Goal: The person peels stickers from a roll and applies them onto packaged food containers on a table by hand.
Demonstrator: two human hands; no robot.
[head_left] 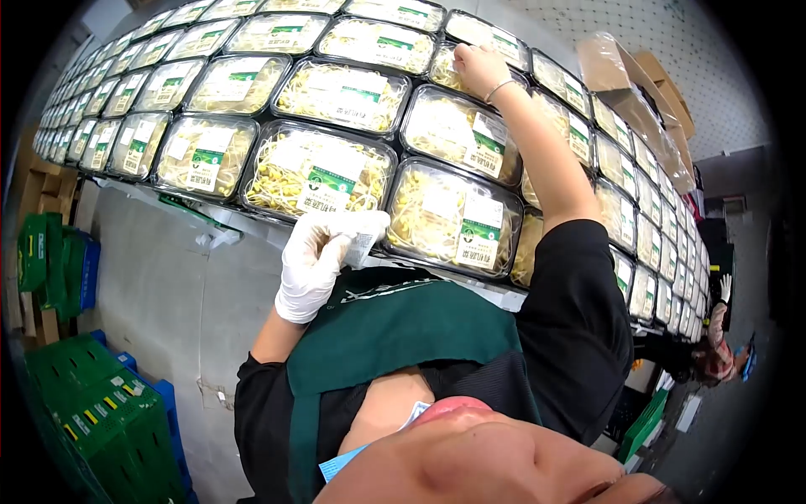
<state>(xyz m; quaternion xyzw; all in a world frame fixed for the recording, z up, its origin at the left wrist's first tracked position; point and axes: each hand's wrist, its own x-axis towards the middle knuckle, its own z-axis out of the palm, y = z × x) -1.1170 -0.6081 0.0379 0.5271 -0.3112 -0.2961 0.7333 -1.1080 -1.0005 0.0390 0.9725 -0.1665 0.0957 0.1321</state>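
Observation:
My left hand [315, 265], in a white glove, pinches a small white printed label sheet [361, 245] close to my apron, at the table's near edge. My bare right hand [483, 69], with a thin band round the wrist, reaches far over the rows. Its fingers are curled down on the lid of a bean sprout pack [445, 71]; anything between them is hidden. Just beyond my left hand lies a bean sprout pack [319, 172] with a green and white label. Beside it on the right sits another sprout pack [453, 214], with a white sticker next to its label.
Many more clear-lidded packs [201, 155] stand in tight rows across the table. Green crates [105, 412] are stacked on the floor at left. A cardboard box [625, 80] lined with plastic stands beyond the packs. Another person [718, 357] with a white glove is at far right.

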